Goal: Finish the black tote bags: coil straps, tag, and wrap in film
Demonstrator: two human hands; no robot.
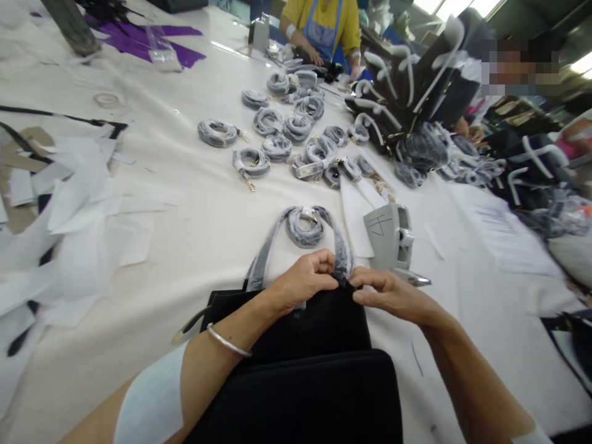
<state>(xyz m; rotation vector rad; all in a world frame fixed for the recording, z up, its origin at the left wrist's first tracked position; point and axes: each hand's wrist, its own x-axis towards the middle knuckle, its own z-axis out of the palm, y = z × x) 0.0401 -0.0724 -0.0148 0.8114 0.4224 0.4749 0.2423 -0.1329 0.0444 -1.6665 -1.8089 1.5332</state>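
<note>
A black handbag (314, 394) lies on the table right in front of me, its plastic-wrapped handle (267, 253) arching away. My left hand (308, 277) pinches the bag at the right foot of that handle. Opposite it, my right hand (388, 293) has thumb and fingers closed on the same black edge; the exact bit between the fingertips is too small to make out. Inside the handle loop rests a coiled, wrapped strap (304, 228). A grey tape dispenser (386, 237) marked with pen stands just beyond my right hand.
Several coiled straps (296, 126) lie across the far table. White paper scraps (87, 203) pile up at the left, with purple sheets (185, 54) behind. Black bags with white-wrapped handles (411, 86) stand at the right. A person in a yellow top (324, 28) works opposite.
</note>
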